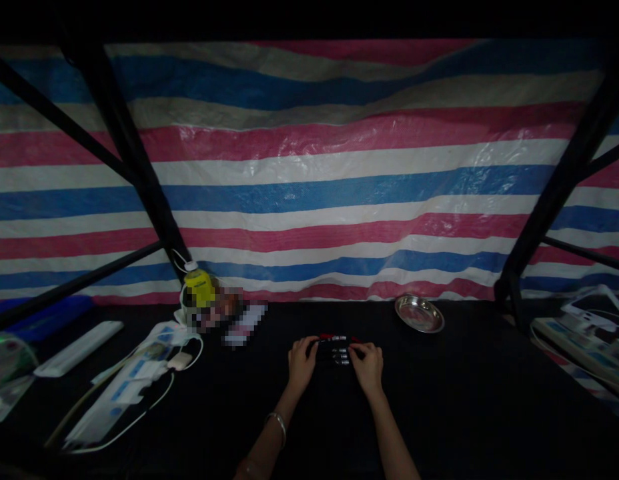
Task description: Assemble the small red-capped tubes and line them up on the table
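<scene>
A black table (464, 400) fills the lower half of the view, so dark that its edges fade into shadow. Behind it hangs a striped plastic sheet (309, 187) in red, white and blue, framed by black metal bars (124, 147) that slant down on both sides.

Near the middle of the table, the left hand (302, 363) and the right hand (367, 365) rest at either end of a small dark object (335, 351) with red and white marks. It lies on the tabletop between them, and the fingers of both hands curl in to touch its ends; whether they truly grip it cannot be told. A bracelet (278, 423) circles the left wrist.

A shiny metal dish (419, 313) sits beyond the right hand, well apart from it. To the left stand a yellow bottle (199, 288), a white power strip (119, 390) with cables, and a long white bar (78, 347).

The object itself is too dim and small to identify. A patch beside the bottle is blurred out. At the right edge, white items (584, 337) are cut off by the frame, and the left edge holds something unclear.
</scene>
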Demonstrator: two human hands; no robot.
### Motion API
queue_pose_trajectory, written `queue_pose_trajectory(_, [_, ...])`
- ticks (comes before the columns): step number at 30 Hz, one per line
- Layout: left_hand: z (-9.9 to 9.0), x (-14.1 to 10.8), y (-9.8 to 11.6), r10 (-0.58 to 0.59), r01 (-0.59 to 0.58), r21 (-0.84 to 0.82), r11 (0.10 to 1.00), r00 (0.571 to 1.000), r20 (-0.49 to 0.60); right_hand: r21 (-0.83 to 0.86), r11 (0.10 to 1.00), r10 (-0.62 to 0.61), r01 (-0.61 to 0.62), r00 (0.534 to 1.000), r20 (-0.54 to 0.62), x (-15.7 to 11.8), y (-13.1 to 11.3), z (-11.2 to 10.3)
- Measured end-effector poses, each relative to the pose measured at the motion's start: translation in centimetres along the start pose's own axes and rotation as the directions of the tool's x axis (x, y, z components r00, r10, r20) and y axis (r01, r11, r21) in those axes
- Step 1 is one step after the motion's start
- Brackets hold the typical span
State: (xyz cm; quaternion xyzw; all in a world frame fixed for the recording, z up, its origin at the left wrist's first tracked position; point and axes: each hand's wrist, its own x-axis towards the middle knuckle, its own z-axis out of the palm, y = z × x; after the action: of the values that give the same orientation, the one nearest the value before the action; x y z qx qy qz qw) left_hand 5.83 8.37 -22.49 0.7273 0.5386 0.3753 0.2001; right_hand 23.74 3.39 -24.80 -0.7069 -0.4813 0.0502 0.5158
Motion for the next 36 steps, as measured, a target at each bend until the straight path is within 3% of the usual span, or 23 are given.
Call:
queue_pose_trajectory(11, [-0.1, -0.2, 0.4, -0.026, 0.024, 0.036, 0.999, 0.999, 0.044, -0.041, 0.999, -0.012, 0.011, 1.0, -0.01, 0.0, 0.8, 0.4])
queue_pose_trajectory(19, [-0.3, -0.3, 0.6, -0.024, 0.022, 0.031, 0.999, 0.998, 0.066, 0.011, 1.0, -0.008, 0.009, 0.994, -0.11, -0.1, 1.2, 0.6])
queue_pose_trajectory(28, [-0.5, -0.3, 1.1, -0.032, 0.029, 0.035, 0.999, 0.996, 0.083, 0.143, 0.989, 0.049, -0.028, 0.988, -0.15, 0.1, 1.0, 0.5])
queue_pose_trajectory(33, [-0.4, -0.3, 0.9, -0.007, 0.004, 0.042, 0.999, 0.998, 0.069, 0.224, 0.964, 0.179, -0.146, 0.975, -0.133, 0.6, 1.0, 0.1])
queue_pose_trajectory(36, [-0.2, -0.2, 0.6, 0.013, -0.015, 0.036, 0.999, 0.999, 0.051, 0.265, 0.955, 0.187, -0.136, 0.966, -0.18, 0.9, 1.2, 0.0])
